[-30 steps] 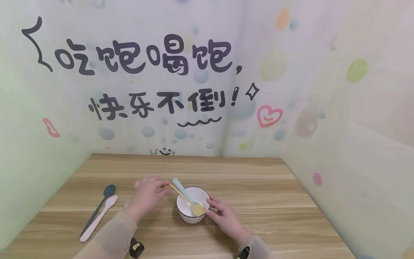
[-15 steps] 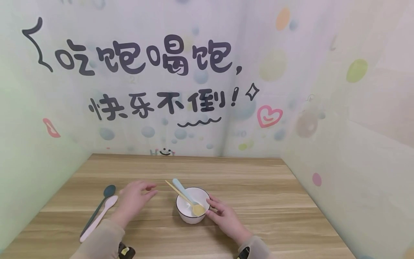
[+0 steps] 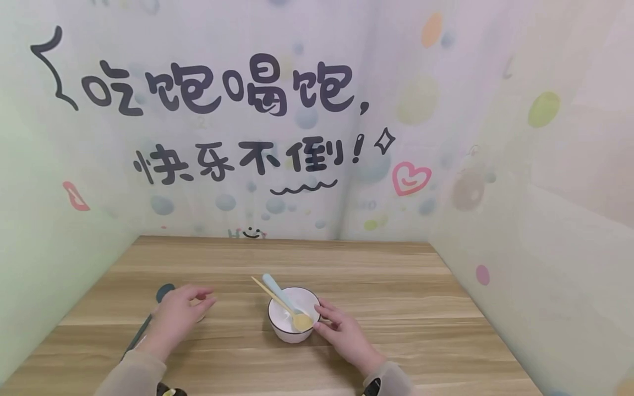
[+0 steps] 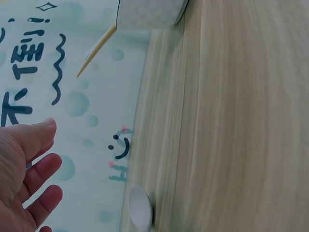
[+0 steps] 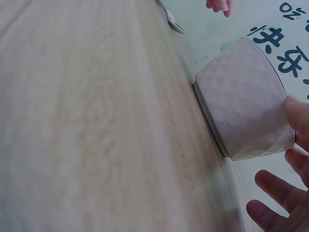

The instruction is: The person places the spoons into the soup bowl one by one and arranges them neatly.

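Observation:
A white bowl (image 3: 291, 335) with a dark rim stands mid-table. Leaning inside it are a yellow spoon (image 3: 302, 321) and a light blue spoon (image 3: 275, 287), their handles past the far-left rim. My right hand (image 3: 345, 333) grips the bowl's right side, thumb and forefinger at the rim; in the right wrist view the other fingers spread below. My left hand (image 3: 174, 319) hovers at the left with fingers loosely bent, holding nothing. Beneath it lies a pale pink spoon (image 4: 140, 208), mostly hidden in the head view. Beside that is a dark teal spoon (image 3: 165, 290), partly covered by the hand.
The wooden table (image 3: 396, 297) meets a back wall (image 3: 297, 33) printed with dark characters and coloured dots. Pale side walls rise at left and right.
My left hand has let go of the yellow spoon's handle and moved left, over the pink and dark teal spoons. My right hand stays at the bowl.

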Tool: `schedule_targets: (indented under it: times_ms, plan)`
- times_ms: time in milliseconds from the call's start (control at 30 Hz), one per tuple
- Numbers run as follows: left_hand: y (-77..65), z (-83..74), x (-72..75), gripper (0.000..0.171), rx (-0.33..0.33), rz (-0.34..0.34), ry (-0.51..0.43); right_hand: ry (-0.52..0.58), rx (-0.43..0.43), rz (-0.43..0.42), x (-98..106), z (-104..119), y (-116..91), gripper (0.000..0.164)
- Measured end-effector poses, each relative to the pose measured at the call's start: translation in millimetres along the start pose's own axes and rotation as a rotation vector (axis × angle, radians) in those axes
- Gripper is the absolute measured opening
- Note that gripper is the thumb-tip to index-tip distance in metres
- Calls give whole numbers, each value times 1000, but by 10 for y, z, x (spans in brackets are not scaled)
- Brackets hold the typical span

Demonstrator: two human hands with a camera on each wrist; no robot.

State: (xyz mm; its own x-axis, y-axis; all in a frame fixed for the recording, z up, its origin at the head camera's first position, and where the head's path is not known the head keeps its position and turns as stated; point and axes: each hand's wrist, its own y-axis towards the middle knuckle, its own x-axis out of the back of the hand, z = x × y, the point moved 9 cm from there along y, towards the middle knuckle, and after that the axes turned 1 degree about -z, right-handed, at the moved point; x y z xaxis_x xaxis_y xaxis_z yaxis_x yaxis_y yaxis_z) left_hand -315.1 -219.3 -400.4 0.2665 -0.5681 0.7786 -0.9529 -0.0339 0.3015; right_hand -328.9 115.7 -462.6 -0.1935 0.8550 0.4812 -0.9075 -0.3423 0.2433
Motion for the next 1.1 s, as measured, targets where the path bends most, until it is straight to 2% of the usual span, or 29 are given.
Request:
schedule_targets:
  times_ms: [267,433,533,700,833,1033,1100]
  plan:
    - [-82,279,74,50,72,30,-41,2,-2,2,-8,-2,-1,47]
    - [-131,383,134,46,80,24,-64,12,-4,1,-13,-9,3,47]
    - [-158,450,154,46,92,32,-54,19,-3,0,-16,-17,5,47]
    - [-203,586,171,51,148,52,-46,28,-6,2,-18,-19,1,47]
    - [-239,661,211,50,161,48,-31,30,-2,2,-21,-12,-1,48]
    - [-284,795,219,55,213,85,-3,35,-2,1,-23,-18,-1,48]
    - [-290,828,211,52,219,90,12,37,-5,2,-23,-22,-1,48]
